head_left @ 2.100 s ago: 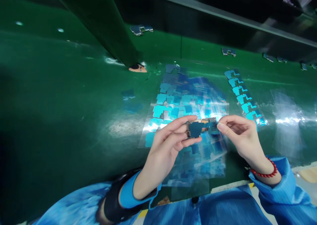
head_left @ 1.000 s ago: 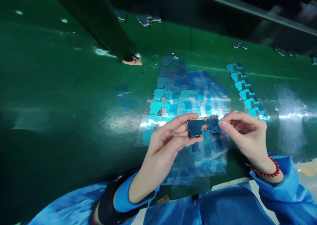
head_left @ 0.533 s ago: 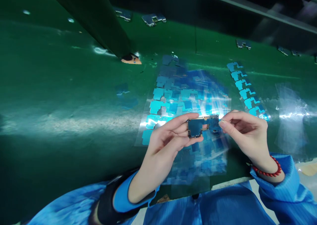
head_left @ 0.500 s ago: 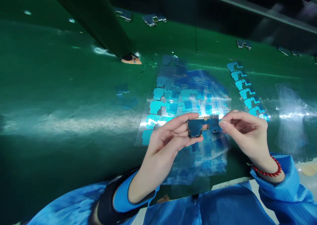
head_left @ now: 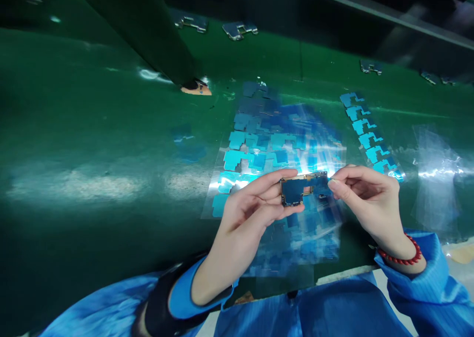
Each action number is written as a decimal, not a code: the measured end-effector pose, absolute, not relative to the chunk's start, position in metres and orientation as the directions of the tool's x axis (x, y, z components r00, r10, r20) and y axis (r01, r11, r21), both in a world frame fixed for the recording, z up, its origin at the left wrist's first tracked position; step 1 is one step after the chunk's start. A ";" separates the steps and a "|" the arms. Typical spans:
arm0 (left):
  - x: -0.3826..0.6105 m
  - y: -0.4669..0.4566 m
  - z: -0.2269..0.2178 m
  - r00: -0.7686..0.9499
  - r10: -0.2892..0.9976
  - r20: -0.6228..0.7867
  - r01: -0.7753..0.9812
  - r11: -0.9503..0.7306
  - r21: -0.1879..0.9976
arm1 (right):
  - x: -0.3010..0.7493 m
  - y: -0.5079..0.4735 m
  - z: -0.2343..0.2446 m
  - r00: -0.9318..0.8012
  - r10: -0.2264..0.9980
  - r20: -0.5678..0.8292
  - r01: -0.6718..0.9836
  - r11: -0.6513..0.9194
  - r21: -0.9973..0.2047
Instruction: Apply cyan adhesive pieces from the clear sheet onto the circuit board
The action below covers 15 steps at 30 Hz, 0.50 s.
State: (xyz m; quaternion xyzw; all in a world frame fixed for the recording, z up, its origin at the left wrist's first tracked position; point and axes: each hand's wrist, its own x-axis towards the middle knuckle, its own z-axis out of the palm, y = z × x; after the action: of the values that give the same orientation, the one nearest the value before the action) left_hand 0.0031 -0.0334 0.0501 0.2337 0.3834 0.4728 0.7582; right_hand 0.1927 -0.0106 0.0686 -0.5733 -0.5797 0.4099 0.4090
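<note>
Circuit board (head_left: 292, 191) at 4 o'clock from view centre, held above blue film sheets (head_left: 234, 160) on counter (head_left: 129, 134). Left hand (head_left: 246, 216): grip closed round board's 9 o'clock end. Right hand (head_left: 370, 201): grip pinched at 3 o'clock end, contents hidden. Board squarer to camera than two seconds ago; likely steadied for fine edge work. Blue strip (head_left: 358, 127) toward 2 o'clock.

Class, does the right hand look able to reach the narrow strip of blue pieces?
Probably yes: the right hand is near the strip of blue pieces, which lies largely uncovered, though busy at the circuit board.
</note>
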 end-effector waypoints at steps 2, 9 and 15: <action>0.004 -0.032 0.051 0.252 0.895 -0.369 -0.535 0.447 0.717 | 0.192 -0.010 0.069 -0.008 1.000 0.008 0.335 0.010 -0.942; 0.004 -0.034 0.049 0.253 0.895 -0.367 -0.533 0.445 0.720 | 0.192 -0.011 0.069 -0.013 1.000 0.025 0.343 0.028 -0.939; 0.004 -0.035 0.047 0.256 0.905 -0.338 -0.541 0.425 0.726 | 0.192 -0.012 0.068 -0.025 0.999 0.038 0.317 0.044 -0.947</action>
State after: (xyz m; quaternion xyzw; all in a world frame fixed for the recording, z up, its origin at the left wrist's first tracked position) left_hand 0.0042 -0.0349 0.0472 0.2416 0.3775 0.4789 0.7548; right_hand 0.1924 -0.0119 0.0676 -0.5588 -0.5889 0.4070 0.4187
